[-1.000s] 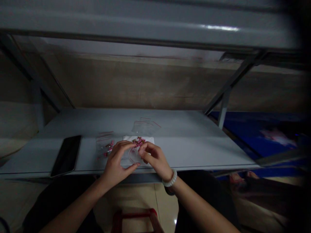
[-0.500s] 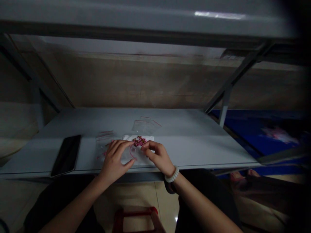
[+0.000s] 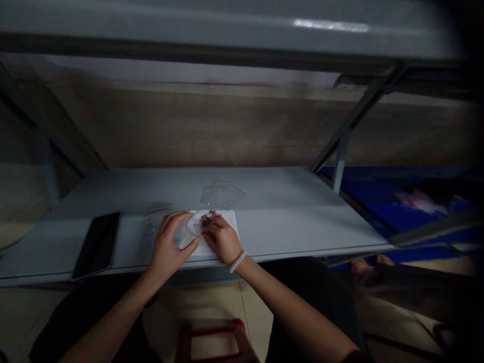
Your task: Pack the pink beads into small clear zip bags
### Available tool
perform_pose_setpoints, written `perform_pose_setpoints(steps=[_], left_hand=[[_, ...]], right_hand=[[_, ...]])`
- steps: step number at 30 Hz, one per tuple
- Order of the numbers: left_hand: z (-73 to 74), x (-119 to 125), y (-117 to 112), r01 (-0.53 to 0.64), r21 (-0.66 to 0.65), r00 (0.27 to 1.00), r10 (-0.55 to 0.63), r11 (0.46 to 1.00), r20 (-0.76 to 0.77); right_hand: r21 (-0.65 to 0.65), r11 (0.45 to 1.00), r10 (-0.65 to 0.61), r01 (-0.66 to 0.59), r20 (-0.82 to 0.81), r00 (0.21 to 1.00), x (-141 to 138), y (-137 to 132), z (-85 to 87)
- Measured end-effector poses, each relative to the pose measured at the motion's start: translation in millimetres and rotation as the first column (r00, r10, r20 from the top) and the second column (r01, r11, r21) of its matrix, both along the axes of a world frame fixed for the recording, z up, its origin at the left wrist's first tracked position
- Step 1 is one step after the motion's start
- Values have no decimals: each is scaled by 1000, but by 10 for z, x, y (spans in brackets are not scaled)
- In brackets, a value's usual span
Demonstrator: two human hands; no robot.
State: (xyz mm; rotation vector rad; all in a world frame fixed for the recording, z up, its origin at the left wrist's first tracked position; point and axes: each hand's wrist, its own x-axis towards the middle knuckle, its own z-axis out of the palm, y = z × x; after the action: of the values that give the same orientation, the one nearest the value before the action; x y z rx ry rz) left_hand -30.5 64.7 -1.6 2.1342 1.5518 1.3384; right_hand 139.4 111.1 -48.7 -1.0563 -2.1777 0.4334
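Observation:
My left hand (image 3: 168, 246) holds a small clear zip bag (image 3: 193, 227) between thumb and fingers, its red-lined mouth spread into a loop. My right hand (image 3: 223, 239), with a pale beaded bracelet (image 3: 238, 261) at the wrist, has its fingertips pinched together at the bag's mouth. What the pinch holds, if anything, is hidden. Just beyond those fingers lies a pile of pink and gold-brown beads (image 3: 210, 216), partly covered by the hand. The beads rest on a white sheet (image 3: 231, 220) on the table.
More clear zip bags (image 3: 219, 194) lie behind the sheet. Another group of bags (image 3: 151, 222) is left of my left hand. A dark phone or tablet (image 3: 97, 244) lies farther left on the grey table (image 3: 280, 212). A shelf edge (image 3: 227, 45) crosses overhead; slanted metal supports (image 3: 355, 121) flank the table.
My right hand has moved left from the bead pile to the bag's mouth, its fingers now covering part of the pile. The left hand still keeps the bag spread. The view has shifted slightly.

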Motion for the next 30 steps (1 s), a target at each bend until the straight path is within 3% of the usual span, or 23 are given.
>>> perform_pose_setpoints(steps=[8, 11, 14, 19, 22, 26, 30], left_hand=[[-22, -6, 17, 25, 8, 1000, -25, 1000, -7], [-52, -24, 30, 12, -8, 1000, -12, 1000, -13], [-78, -25, 29, 4, -47, 1000, -5, 999, -31], [-91, 31, 6, 41, -80, 998, -45, 996, -53], [-97, 46, 3, 44, -83, 998, -48, 996, -48], [-112, 18, 15, 13, -88, 999, -18, 996, -47], [-124, -10, 25, -6, -100, 999, 1, 995, -51]], right_hand=[[-10, 1000, -20, 19, -66, 998, -11, 13, 28], [-19, 999, -33, 29, -213, 976, 25, 21, 137], [-112, 992, -94, 53, -390, 916, 63, 7, 296], [-184, 976, 8, -114, -497, 868, 46, -63, 442], [-207, 956, 70, -207, -523, 849, 39, -46, 403], [-248, 965, -60, -86, -526, 848, 69, 41, 255], [-155, 987, -4, -36, -251, 968, 51, 65, 105]])
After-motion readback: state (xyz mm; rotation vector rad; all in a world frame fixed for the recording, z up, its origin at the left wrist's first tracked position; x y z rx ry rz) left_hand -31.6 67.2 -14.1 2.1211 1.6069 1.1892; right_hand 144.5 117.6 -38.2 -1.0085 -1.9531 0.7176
